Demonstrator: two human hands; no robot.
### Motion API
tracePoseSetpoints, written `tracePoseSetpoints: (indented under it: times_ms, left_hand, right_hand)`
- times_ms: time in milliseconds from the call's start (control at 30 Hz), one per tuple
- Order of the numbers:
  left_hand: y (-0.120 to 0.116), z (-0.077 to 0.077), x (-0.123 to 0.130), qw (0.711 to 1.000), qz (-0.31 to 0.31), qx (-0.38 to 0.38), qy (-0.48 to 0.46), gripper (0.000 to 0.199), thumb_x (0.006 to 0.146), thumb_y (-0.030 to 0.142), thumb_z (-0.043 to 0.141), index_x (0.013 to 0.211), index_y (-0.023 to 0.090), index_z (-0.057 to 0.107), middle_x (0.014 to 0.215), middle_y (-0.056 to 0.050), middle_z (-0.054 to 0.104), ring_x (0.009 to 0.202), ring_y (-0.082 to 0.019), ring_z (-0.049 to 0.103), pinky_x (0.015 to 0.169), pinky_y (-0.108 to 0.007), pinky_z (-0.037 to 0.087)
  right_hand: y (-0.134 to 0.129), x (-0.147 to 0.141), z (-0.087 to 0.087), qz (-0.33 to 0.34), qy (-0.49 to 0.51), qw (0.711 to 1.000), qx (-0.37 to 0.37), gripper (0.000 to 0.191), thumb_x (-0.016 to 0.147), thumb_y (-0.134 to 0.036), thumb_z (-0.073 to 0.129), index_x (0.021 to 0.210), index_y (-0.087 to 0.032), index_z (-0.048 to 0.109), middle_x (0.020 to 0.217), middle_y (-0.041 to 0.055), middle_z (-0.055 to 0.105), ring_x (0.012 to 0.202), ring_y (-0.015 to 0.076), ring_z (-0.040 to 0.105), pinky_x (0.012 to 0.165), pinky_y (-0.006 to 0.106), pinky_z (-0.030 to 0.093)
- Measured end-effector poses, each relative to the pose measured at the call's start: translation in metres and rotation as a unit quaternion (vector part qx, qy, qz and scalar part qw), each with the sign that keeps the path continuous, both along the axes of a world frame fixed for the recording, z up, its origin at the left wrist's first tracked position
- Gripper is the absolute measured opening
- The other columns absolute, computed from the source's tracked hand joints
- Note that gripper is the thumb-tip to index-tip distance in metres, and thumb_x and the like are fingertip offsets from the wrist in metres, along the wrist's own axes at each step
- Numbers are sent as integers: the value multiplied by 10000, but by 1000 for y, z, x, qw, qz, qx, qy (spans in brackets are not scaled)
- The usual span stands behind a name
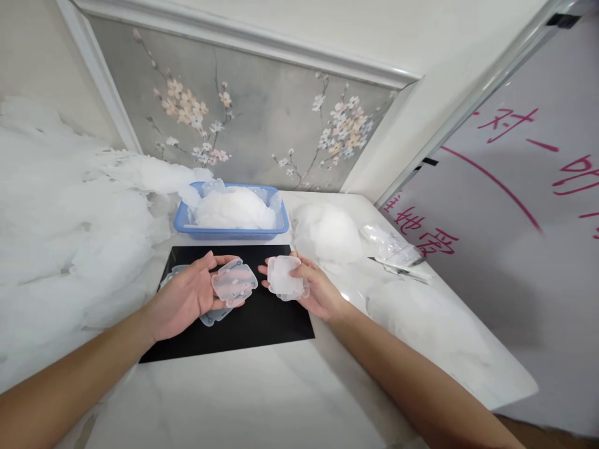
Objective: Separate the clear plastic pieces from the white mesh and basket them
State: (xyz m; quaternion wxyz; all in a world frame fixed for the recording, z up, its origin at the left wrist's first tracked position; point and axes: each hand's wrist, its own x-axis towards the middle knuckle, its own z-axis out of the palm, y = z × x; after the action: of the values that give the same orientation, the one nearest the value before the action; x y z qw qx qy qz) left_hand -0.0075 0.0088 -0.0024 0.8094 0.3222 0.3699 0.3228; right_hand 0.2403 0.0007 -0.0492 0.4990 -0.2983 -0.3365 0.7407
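Black mat [262, 324]; clear lid [234, 282] flat, long axis sideways

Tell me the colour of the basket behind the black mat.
Blue. The basket is plastic, heaped with translucent white pieces; the head view shows it clearly.

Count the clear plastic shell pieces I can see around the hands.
4: one in the left hand, shell piece; one in the right hand, at; two on the black mat, at and. More may be hidden in the blue basket.
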Motion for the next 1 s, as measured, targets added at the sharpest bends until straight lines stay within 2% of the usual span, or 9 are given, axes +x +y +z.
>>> tracePoseSetpoints:
  times_ms: [167, 300, 400, 467, 633, 700, 833, 900, 1000]
  left_hand:
    - [-2, -1, -1, 999, -32, 11, -5, 526, 947, 550, 501, 1308, 173, 569, 1281, -167, 676, 1293, -374, 561, 1031, -559, 493]
    - [-3, 0, -1, 998, -54, 15, -8, 563, 960, 570, 457, 1353, 176, 540, 1317, -169, 660, 1312, -370, 545, 1050, -558, 472]
    - [-3, 1, 0, 998, -64, 13, -9, 574, 962, 575, 448, 1366, 175, 531, 1317, -167, 662, 1315, -366, 545, 1057, -551, 468]
    - [-3, 1, 0, 998, -67, 10, -11, 585, 958, 579, 455, 1373, 174, 525, 1319, -167, 661, 1309, -362, 550, 1046, -540, 479]
    - [-7, 2, 1, 997, -80, 8, -12, 557, 955, 564, 479, 1353, 180, 542, 1353, -155, 640, 1247, -341, 604, 1029, -503, 499]
    - [-8, 2, 1, 996, -92, 15, -5, 560, 949, 581, 478, 1344, 191, 555, 1354, -147, 641, 1242, -338, 609, 1033, -500, 495]
    - [-5, 2, -1, 977, -91, 124, 146, 583, 917, 635, 495, 1335, 238, 584, 1273, -125, 689, 1191, -328, 627, 996, -476, 505]
    - [-1, 1, -7, 924, -90, 237, 288, 502, 904, 592, 551, 1282, 271, 630, 1249, -93, 696, 1154, -314, 631, 1002, -456, 481]
    - [6, -2, -17, 805, -125, 366, 449, 370, 877, 464, 607, 1205, 306, 671, 1216, -50, 677, 1143, -303, 607, 973, -422, 463]
  right_hand:
    - [4, 4, -4, -40, -28, 999, 5, 424, 635, -127, 588, 1032, -264, 527, 913, -1, 699, 715, 195, 663, 636, 344, 550]
    - [7, 5, -1, -36, -5, 999, -6, 61, 744, -250, 593, 779, -210, 562, 673, -25, 551, 534, 113, 477, 526, 257, 443]
    - [5, 3, 0, -63, -103, 991, 59, 301, 861, -482, 605, 744, -214, 534, 628, -44, 449, 502, 102, 396, 499, 250, 405]
    - [2, 2, -1, -91, -251, 949, 168, 327, 802, -515, 725, 845, -228, 576, 680, -43, 486, 558, 115, 449, 546, 258, 444]
    - [-9, -5, -8, -52, -503, 732, 457, 331, 885, -369, 703, 1201, -294, 644, 1208, 88, 603, 772, 159, 587, 669, 312, 520]
    - [-13, -7, -7, -53, -506, 712, 485, 209, 962, -318, 589, 1152, -288, 669, 1310, 104, 579, 797, 160, 607, 681, 320, 520]
    - [-15, -9, 1, -43, -394, 849, 351, 187, 962, -376, 572, 860, -225, 612, 1026, 68, 695, 711, 143, 608, 607, 277, 482]
    - [-15, -8, 3, -33, -322, 922, 214, 270, 940, -448, 590, 801, -227, 520, 672, -20, 620, 508, 105, 497, 476, 229, 384]
    - [-13, -8, 2, 4, -227, 971, 79, 291, 881, -502, 640, 876, -246, 501, 456, -110, 440, 373, 90, 370, 395, 199, 284]
